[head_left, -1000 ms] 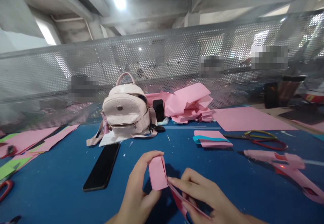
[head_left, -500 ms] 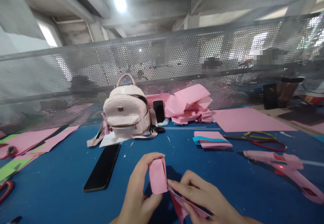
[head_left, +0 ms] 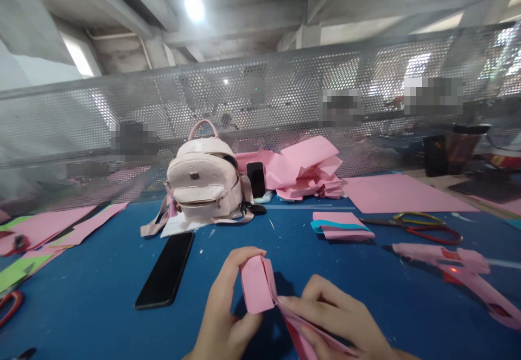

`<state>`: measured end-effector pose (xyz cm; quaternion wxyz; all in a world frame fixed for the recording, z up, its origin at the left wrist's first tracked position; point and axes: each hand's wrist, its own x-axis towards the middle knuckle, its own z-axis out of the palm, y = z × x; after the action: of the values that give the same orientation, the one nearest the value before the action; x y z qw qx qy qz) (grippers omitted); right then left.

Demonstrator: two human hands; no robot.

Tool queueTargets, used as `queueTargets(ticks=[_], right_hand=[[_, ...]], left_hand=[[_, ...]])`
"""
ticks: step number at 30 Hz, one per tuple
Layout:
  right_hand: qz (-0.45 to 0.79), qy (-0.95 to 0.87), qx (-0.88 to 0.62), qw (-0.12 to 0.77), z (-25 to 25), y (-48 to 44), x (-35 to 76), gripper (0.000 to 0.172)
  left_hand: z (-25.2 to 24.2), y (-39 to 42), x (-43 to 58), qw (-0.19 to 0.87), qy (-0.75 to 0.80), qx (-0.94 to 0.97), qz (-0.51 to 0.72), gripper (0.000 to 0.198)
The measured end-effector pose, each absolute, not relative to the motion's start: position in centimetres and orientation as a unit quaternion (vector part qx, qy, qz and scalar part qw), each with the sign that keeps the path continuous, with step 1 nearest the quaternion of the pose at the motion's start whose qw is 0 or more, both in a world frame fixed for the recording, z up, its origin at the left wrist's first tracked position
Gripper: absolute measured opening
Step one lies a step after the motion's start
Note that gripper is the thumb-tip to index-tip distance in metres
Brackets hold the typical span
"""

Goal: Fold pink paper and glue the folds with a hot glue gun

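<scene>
My left hand [head_left: 228, 305] grips a small folded pink paper piece [head_left: 256, 285] by its top and bottom edges, thumb below and fingers above. A pink strip [head_left: 303, 332] runs from that piece's right side down to the lower right. My right hand [head_left: 340, 314] pinches this strip between thumb and fingers close to the folded piece. Both hands are above the blue table [head_left: 220, 262]. Part of the strip is hidden behind the right fingers.
A black phone [head_left: 165, 270] lies left of my hands. Behind are a pale backpack [head_left: 203, 178] and crumpled pink paper [head_left: 311, 167]. To the right lie a pink-and-blue folded piece [head_left: 342, 227], scissors [head_left: 431, 227] and a pink glue gun [head_left: 459, 267]. Red-handled scissors [head_left: 14, 305] lie far left.
My right hand has shifted slightly right with the strip. The folded piece has tilted a little, and its right side stands more open. My left hand has barely moved.
</scene>
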<state>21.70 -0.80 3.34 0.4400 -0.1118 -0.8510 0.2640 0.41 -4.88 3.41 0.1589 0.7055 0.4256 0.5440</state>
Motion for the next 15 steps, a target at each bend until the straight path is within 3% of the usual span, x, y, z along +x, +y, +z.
queueTargets(ticks=[7,15], right_hand=[[0.195,-0.857,-0.094,0.467,3.9,-0.9,22.1,0.035],[0.164,-0.861,-0.107,0.470,4.9,-1.2,21.6,0.036]], left_hand=[[3.9,-5.3,0.7,0.169,0.424,0.698,0.551,0.054],[3.9,-5.3,0.8,0.168,0.420,0.697,0.556,0.053]])
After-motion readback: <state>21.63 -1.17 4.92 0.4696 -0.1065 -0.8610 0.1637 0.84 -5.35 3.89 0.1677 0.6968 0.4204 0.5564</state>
